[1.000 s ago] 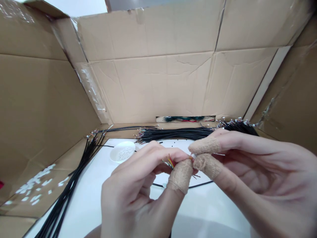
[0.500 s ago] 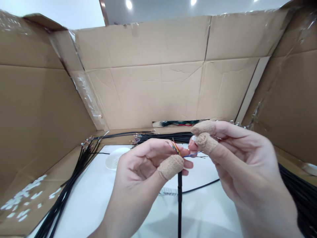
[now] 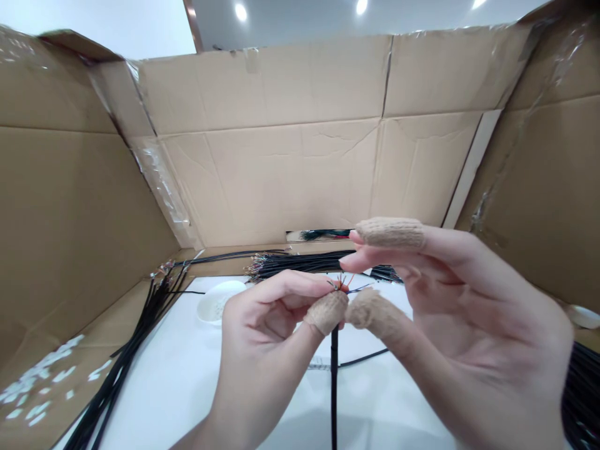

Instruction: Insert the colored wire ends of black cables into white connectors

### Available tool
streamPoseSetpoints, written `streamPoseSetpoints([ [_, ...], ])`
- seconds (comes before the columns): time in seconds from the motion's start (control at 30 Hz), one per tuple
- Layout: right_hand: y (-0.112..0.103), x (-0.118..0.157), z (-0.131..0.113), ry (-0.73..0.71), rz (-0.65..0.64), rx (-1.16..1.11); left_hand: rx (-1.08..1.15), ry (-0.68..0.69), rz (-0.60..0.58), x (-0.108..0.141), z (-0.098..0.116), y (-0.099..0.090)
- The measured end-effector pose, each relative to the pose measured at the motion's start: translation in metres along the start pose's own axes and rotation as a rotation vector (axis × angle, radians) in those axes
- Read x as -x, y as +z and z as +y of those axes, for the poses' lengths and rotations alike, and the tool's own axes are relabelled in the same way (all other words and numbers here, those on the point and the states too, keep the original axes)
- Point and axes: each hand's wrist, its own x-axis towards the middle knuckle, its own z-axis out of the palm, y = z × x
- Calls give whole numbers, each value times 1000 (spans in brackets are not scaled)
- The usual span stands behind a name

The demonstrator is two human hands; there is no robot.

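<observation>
Between thumb and fingers, my left hand (image 3: pixel 272 337) pinches the top end of a black cable (image 3: pixel 334 381), which hangs straight down. Several thin coloured wires (image 3: pixel 351 284), dark, orange and blue among them, fan out from that end above my left thumb. My right hand (image 3: pixel 450 319) is spread just to the right, its thumb tip by the wires and its fingers raised above them. Nothing shows between the right thumb and fingers. Tan finger covers wrap both thumbs and the right index finger.
Cardboard walls (image 3: pixel 281 169) enclose the white work surface (image 3: pixel 173 387). A white bowl (image 3: pixel 210 303) stands left of my hands. Bundles of black cables lie at the left (image 3: pixel 126 356), back (image 3: pixel 300 262) and right (image 3: pixel 584 394). Small white pieces (image 3: pixel 42 375) are scattered on the left cardboard.
My right hand has opened, with its fingers lifting away from the thumb. The small white piece seen at its fingertips is no longer visible there. My left hand keeps its pinch on the cable.
</observation>
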Motion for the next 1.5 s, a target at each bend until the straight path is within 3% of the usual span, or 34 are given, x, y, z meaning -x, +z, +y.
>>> streamPoseSetpoints([
  [0.17, 3, 0, 5, -24, -1, 44, -81, 86, 3, 1, 1, 3],
  [0.47, -5, -4, 7, 77, 5, -62, -97, 54, 17, -1, 1, 0],
  [0.7, -3, -4, 7, 68, 45, -48, -35, 31, 52, 0, 1, 0],
  [1.03, -5, -4, 4, -149, 1, -19, -13, -82, 28, -2, 5, 0],
  [1.2, -12, -6, 6, -230, -124, 35, -19, -160, 0, -2, 6, 0],
  [1.37, -7, -1, 1, -280, 17, 258, 60, -173, -28, -3, 2, -3],
  [1.5, -5, 1, 0, -353, 68, 305, 96, -168, -55, -4, -1, -5],
])
